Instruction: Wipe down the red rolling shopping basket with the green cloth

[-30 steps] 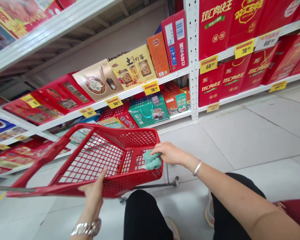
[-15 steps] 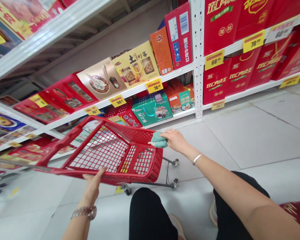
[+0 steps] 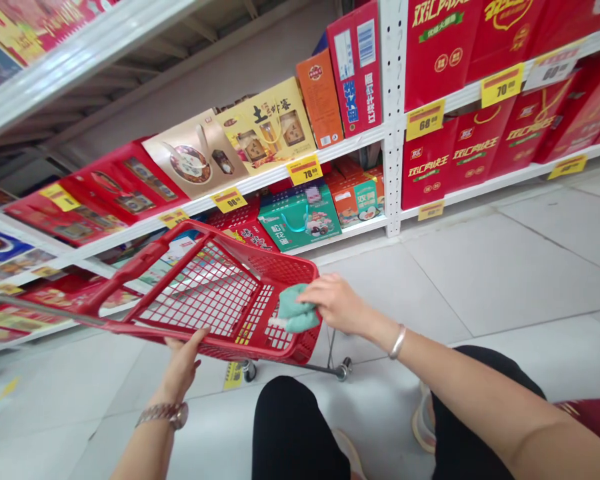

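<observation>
A red plastic mesh shopping basket (image 3: 205, 300) tilts in front of me on a wheeled metal frame. My right hand (image 3: 336, 303) presses a crumpled teal cloth (image 3: 296, 309) against the inside of the basket's right corner. My left hand (image 3: 181, 367) holds the near rim of the basket, with fingers curled around the red plastic. A silver bangle sits on my right wrist, and a metal watch on my left.
White metal shelving (image 3: 393, 113) on the left carries red, gold, orange and green gift boxes with yellow price tags (image 3: 304, 169). Pale floor tiles (image 3: 500, 273) stretch to the right. My black trousers (image 3: 300, 430) and shoes show below. A red object (image 3: 593, 417) sits at the lower right.
The teal cloth has moved down from the basket's far rim to the inside of the right corner, carried by my right hand. The basket has shifted slightly.
</observation>
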A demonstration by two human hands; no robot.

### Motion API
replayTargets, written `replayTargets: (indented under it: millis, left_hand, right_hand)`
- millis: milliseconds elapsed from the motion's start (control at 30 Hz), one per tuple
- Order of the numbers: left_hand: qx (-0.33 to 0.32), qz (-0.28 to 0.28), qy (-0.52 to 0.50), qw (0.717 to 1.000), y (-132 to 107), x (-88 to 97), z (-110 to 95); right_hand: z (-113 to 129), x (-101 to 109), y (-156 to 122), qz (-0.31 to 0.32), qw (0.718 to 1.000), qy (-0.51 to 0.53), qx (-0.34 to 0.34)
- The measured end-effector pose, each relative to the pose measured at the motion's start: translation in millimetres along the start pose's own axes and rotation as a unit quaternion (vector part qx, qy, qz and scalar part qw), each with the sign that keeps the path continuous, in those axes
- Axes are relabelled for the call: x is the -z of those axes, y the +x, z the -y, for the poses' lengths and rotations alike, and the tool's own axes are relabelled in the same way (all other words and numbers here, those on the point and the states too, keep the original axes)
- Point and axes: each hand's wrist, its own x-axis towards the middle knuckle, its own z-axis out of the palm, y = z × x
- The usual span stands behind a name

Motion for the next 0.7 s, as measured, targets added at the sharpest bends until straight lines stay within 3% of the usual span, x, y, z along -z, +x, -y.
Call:
replayTargets:
  millis: [100,233,367,700]
  left_hand:
    - [0.014,0.039,-0.026,0.999,-1,0.7,-5]
    - [0.017,0.064,-0.048,0.997,-3,3.2,-9]
    - [0.01,0.082,-0.076,0.994,-4,3.5,-10]
    - [0.002,0.118,-0.113,0.987,-7,-6.6,-15]
  right_hand:
    - [30,-19,-2,0.059,0.996,-0.024,0.066]
    - [35,-24,-1,0.087,0.993,-0.048,0.058]
    - [13,-9,2,0.082,0.994,-0.069,0.033]
    - [-65,35,-11,-0.038,0.989,-0.089,-0.113]
